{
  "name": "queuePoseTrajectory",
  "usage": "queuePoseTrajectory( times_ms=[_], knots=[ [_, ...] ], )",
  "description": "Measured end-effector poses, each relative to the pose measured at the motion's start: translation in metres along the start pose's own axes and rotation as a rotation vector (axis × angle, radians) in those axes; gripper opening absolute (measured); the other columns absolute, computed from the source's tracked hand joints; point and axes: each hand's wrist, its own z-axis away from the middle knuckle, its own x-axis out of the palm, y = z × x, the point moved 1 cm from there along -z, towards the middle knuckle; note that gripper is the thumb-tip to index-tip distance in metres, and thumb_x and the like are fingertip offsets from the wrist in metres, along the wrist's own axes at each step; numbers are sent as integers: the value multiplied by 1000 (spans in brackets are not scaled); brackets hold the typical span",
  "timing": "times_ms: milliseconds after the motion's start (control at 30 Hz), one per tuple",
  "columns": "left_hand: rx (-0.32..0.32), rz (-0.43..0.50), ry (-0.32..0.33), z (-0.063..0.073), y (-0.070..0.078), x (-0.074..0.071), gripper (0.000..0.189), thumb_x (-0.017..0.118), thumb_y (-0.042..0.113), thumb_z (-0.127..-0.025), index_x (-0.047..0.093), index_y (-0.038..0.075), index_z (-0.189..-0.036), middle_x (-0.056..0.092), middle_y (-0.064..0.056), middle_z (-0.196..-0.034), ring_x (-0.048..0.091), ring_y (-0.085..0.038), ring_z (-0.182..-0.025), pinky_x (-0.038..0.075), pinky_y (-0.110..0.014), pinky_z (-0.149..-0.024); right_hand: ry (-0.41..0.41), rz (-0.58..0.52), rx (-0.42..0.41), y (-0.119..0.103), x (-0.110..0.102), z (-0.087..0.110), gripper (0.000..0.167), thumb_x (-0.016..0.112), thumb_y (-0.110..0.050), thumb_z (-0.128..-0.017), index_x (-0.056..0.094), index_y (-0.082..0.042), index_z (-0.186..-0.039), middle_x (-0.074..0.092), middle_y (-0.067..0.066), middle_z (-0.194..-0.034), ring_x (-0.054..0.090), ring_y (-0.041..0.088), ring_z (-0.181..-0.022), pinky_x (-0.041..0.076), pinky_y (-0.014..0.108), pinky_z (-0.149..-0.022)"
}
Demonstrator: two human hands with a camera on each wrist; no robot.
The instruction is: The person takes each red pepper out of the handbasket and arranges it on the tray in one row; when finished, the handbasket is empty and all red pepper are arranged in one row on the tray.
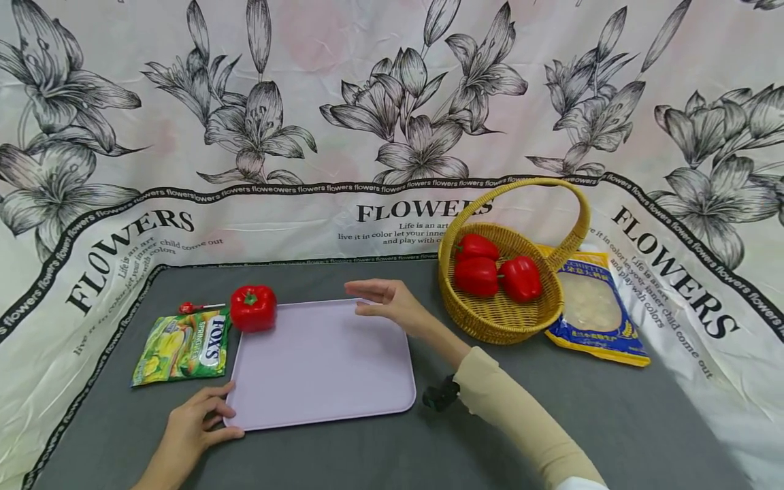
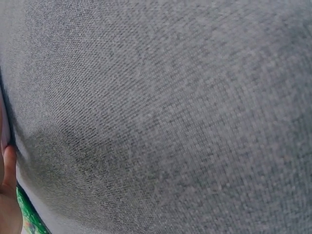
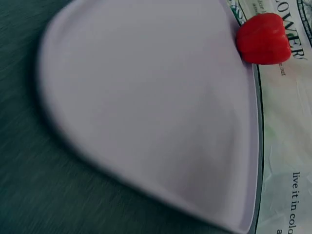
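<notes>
A shallow lilac tray (image 1: pixel 321 364) lies flat on the grey cloth. At its near left corner my left hand (image 1: pixel 194 422) grips it, thumb by the near edge and fingers along the left side. In the left wrist view only part of that hand (image 2: pixel 9 195) shows, at the left margin. My right hand (image 1: pixel 392 306) is over the tray's far right part, fingers extended and holding nothing. A red bell pepper (image 1: pixel 253 308) with a green stem sits at the tray's far left corner; the right wrist view shows the pepper (image 3: pixel 263 39) beyond the tray's surface (image 3: pixel 146 97).
Left of the tray lie a green and yellow FOX'S packet (image 1: pixel 184 346) and a small red-handled tool (image 1: pixel 191 308). To the right stands a yellow wicker basket (image 1: pixel 450 299) holding several red peppers (image 1: pixel 476 275). Partly behind it lies a blue and yellow food bag (image 1: pixel 591 299).
</notes>
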Motion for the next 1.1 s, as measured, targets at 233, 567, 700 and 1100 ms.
queuePoseTrajectory(
  times_ms=[233,567,700,1100],
  knots=[
    [4,-4,-6,1,-2,0,35,91,8,-52,62,17,-69,67,-15,-112,63,-32,-101,59,-23,-68,9,77,2,-5,-31,36,43,66,-2,-89,54,2,-131,52,23,-136,50,27,-126,49,37,-97],
    [34,-17,13,3,-4,0,37,92,8,-49,62,19,-68,68,-13,-110,64,-31,-98,58,-19,-64,74,134,-29,-21,-83,90,41,63,1,-91,53,5,-130,53,25,-132,53,31,-123,50,34,-96],
    [41,-12,20,4,-5,0,37,92,7,-49,62,19,-68,68,-13,-109,64,-32,-98,58,-19,-65,129,195,-71,-28,-107,109,38,61,2,-91,54,7,-128,57,23,-129,56,31,-118,52,34,-94],
    [46,7,47,1,-5,2,36,91,7,-50,62,19,-68,68,-12,-109,64,-24,-95,56,-15,-67,520,170,-101,-39,-197,157,38,57,5,-93,51,8,-130,66,-1,-122,58,11,-114,49,16,-91]
  ],
)
